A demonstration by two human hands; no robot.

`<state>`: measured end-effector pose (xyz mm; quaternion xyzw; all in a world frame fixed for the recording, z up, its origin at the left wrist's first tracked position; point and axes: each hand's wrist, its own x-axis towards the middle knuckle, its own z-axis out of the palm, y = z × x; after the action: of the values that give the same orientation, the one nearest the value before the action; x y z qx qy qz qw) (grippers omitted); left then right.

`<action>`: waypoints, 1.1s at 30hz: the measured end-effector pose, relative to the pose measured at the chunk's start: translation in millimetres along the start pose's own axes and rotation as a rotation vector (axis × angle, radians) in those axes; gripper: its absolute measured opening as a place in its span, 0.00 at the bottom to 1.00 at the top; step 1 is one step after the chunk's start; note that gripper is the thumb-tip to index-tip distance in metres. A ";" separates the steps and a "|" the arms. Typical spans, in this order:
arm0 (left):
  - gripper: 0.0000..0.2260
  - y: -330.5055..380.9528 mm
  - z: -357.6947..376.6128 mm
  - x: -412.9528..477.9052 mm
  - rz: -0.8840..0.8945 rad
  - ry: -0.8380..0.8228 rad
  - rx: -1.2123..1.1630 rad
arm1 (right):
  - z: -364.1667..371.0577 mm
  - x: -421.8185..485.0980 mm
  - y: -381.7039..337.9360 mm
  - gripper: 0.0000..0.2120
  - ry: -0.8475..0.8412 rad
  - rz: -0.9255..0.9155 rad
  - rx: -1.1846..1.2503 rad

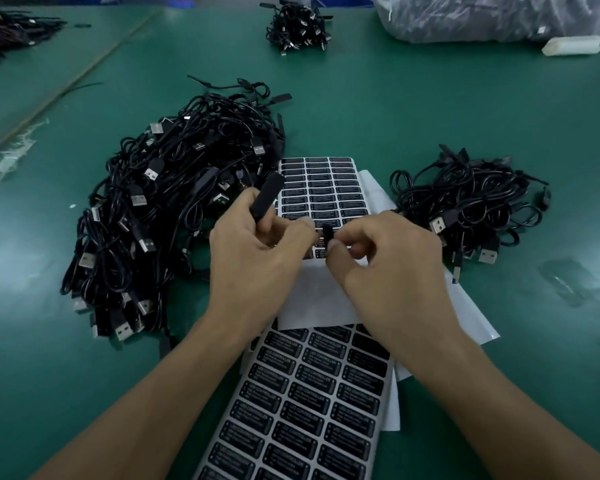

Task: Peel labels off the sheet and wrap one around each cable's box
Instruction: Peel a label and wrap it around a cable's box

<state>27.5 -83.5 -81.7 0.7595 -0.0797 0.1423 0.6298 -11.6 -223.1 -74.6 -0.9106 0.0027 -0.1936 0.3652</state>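
Green tabletop [430, 109]. Big cable pile [160, 216] at left, smaller cable pile [471, 206] at right. Full label sheet [312, 403] near, centre; part-used sheet [323, 188] farther, partly under both hands. Left grip [253, 258] curled round a black box [266, 199], held tilted over that sheet's left edge. Right grip [388, 258] pinches a label [326, 233] w/ thumb & forefinger, just beside left fingertips.

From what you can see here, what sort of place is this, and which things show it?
Probably a factory labelling bench: big heaps of identical black USB cables on a green table mat, and white sheets of small black printed labels.
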 end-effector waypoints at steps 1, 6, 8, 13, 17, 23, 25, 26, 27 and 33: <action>0.17 -0.6 0.2 0.0 -0.003 -0.002 -0.008 | -0.8 1.8 1.4 0.09 -0.004 0.063 0.120; 0.16 -3.7 2.1 -1.7 0.010 -0.101 0.014 | -4.4 9.4 4.7 0.07 -0.062 0.305 0.569; 0.18 -5.1 2.0 -1.0 0.025 -0.121 0.041 | -3.8 9.1 5.4 0.08 -0.085 0.326 0.620; 0.18 -5.8 1.7 -0.9 0.020 -0.126 0.051 | -3.1 9.6 8.4 0.08 -0.079 0.332 0.617; 0.15 -3.5 2.8 -3.0 -0.020 -0.164 0.004 | -3.7 8.6 9.8 0.09 0.039 0.255 0.539; 0.18 -5.4 1.7 -2.3 0.050 -0.212 0.105 | -5.8 8.5 4.4 0.09 0.113 0.183 0.745; 0.17 -5.1 1.1 -2.6 0.134 -0.239 0.208 | -4.2 7.3 2.5 0.16 0.056 0.167 0.789; 0.16 -4.7 0.9 -2.6 0.183 -0.251 0.245 | -3.6 6.6 1.6 0.19 0.037 0.149 0.804; 0.16 -4.6 0.9 -2.0 0.233 -0.265 0.270 | -3.4 6.5 0.4 0.21 0.024 0.132 0.817; 0.13 -8.2 -0.1 0.4 0.370 -0.279 0.317 | -4.5 9.2 2.2 0.22 0.038 0.158 0.876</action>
<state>30.3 -81.7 -89.2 0.8332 -0.2799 0.1595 0.4495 -4.4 -229.0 -69.9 -0.6631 -0.0033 -0.1644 0.7302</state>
